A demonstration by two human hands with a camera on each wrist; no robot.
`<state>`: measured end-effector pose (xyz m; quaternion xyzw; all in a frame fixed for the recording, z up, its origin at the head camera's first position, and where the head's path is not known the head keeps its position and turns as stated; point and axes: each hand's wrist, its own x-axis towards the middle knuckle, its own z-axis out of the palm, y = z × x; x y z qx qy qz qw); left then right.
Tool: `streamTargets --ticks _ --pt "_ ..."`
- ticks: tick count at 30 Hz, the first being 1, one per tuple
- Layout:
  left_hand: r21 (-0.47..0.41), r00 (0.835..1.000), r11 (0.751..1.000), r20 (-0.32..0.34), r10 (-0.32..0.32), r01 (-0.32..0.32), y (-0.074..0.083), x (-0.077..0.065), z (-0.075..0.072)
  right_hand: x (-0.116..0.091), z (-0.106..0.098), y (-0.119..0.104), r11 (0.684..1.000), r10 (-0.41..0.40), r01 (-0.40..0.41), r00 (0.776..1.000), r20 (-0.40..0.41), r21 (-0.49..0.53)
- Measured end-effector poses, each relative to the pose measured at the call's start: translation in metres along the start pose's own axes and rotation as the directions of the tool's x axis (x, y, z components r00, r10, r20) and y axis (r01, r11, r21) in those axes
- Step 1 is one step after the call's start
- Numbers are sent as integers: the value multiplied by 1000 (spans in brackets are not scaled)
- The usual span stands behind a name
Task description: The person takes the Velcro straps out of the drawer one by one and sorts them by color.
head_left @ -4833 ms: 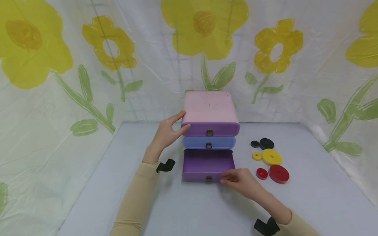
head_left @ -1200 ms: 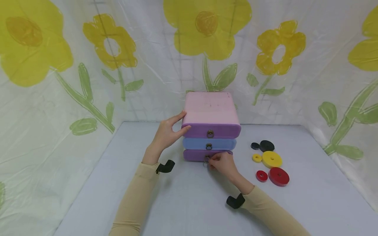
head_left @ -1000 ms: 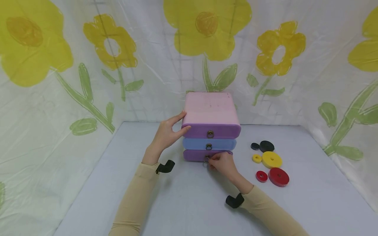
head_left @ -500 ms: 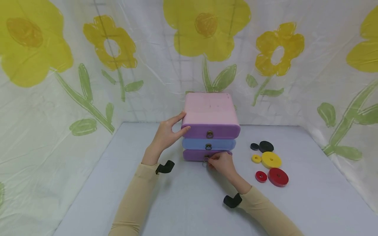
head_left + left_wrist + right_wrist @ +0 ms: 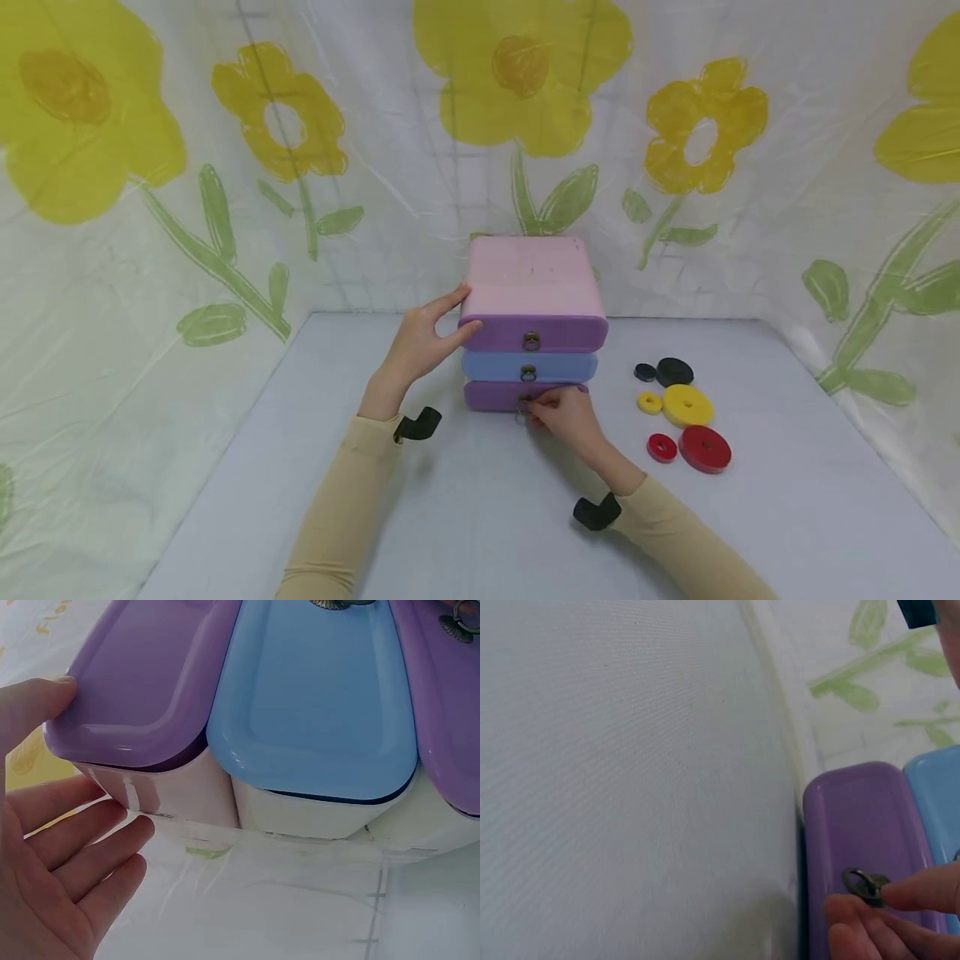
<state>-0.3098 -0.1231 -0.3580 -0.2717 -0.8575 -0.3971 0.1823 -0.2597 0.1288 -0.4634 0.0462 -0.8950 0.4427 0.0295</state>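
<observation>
A small three-drawer cabinet with a pink top (image 5: 534,271) stands at the back of the table. Its top drawer (image 5: 495,335) is purple, the middle drawer (image 5: 491,367) blue and the bottom drawer (image 5: 487,396) purple; all three are closed. My left hand (image 5: 414,346) steadies the cabinet's left front corner, its thumb on the top drawer's front edge. In the left wrist view, the fingers (image 5: 105,862) of that hand extend loosely along the side. With thumb and fingertips my right hand (image 5: 570,421) pinches the bottom drawer's ring pull (image 5: 855,881), hiding part of that drawer front.
Right of the cabinet lie several round discs in large and small pairs: a large black disc (image 5: 675,372), a large yellow disc (image 5: 687,405) and a large red disc (image 5: 705,448), each beside a smaller one. A flower-printed sheet (image 5: 390,208) hangs behind the table.
Earlier the bottom drawer was pulled out with my right hand at its right front corner. It has since gone back in, and that hand has moved to the ring pull. The left hand stays put.
</observation>
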Motion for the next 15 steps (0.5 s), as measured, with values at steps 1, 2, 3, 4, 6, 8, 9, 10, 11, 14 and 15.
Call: streamTargets --ticks 1,2,3,4,6,8,9,10,11,14,15 --pt "7 1000 1000 1 -2 2 0 0 0 -1 -2 0 1000 11 -11 1000 8 -5" --pt "13 1000 1000 2 -5 5 0 0 -1 -2 -5 -1 1000 20 -20 1000 18 -14" --pt "20 1000 1000 2 -9 9 0 0 -2 -4 -9 -1 999 27 -27 999 26 -23" --pt "24 1000 1000 5 -12 11 0 0 -2 -6 -13 -2 999 37 -36 999 37 -29" --pt "35 1000 999 10 -12 11 -1 0 -3 -9 -22 -2 998 58 -55 996 66 -33" --pt "46 1000 999 18 -7 6 -1 -1 -3 -13 -33 -2 997 69 -64 993 92 -53" --pt "51 1000 999 25 -2 1 -2 -1 -3 -14 -40 -1 995 74 -67 992 101 -68" --pt "57 999 998 32 3 -5 -3 -3 -3 -16 -46 -1 994 81 -72 991 107 -84" --pt "65 999 998 35 10 -13 -4 -5 -3 -17 -53 1 992 90 -78 989 115 -101" --pt "106 999 994 27 21 -23 -11 -14 -5 -22 -75 7 981 115 -95 987 111 -168" --pt "123 1000 992 16 24 -25 -14 -18 -6 -23 -83 11 977 115 -95 989 98 -189"
